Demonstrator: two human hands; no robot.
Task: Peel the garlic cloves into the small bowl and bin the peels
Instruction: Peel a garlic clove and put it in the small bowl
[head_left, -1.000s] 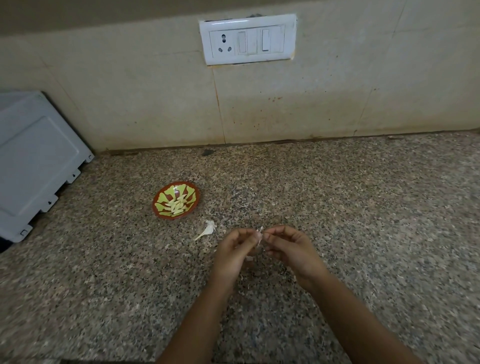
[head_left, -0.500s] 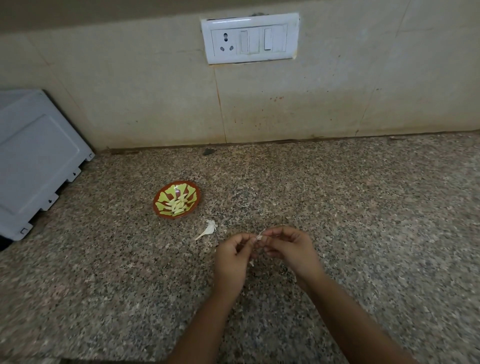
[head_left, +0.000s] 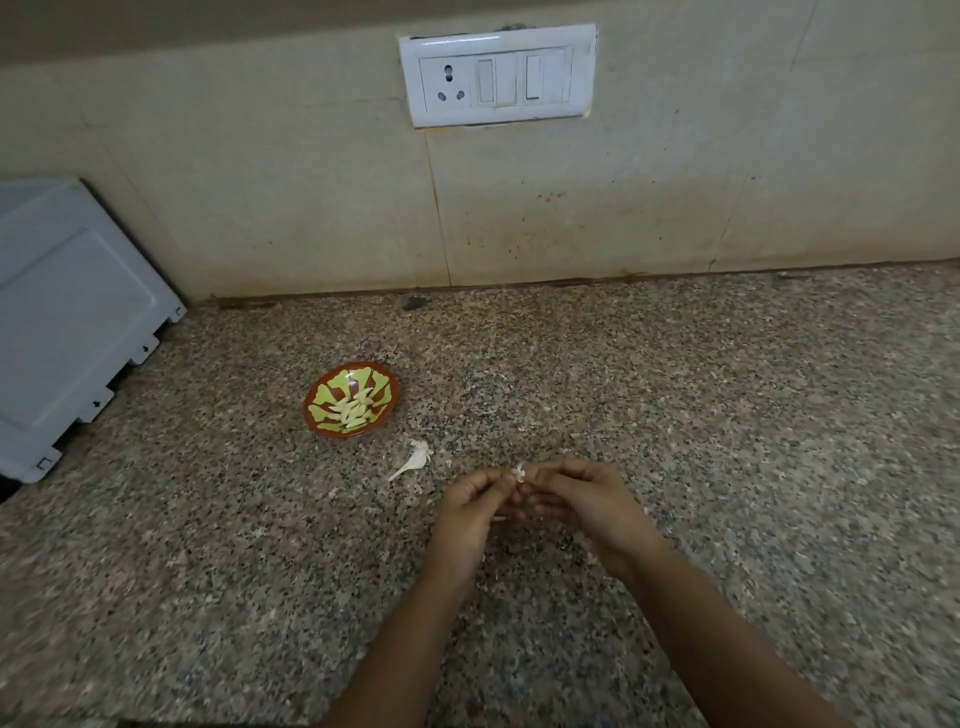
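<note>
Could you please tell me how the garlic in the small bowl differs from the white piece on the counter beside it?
The cloves in the small bowl are several, pale yellow and smooth; the white piece is single and papery, with a thin tail. The cloves lie inside the bowl; the white piece lies on the counter, apart from it. Shared: neither is held; the left hand and right hand pinch another garlic clove.

a speckled brown-grey granite countertop (head_left: 727, 415) fills the lower half of the view. behind it, from 9 to 3 o'clock, rises a beige tiled wall (head_left: 260, 182) with thin grout lines and small rusty specks. a white switch plate (head_left: 498, 73) with one socket sits at 12 o'clock. a white plastic casing (head_left: 67, 312) stands at 9 o'clock. the light is dim.
</note>
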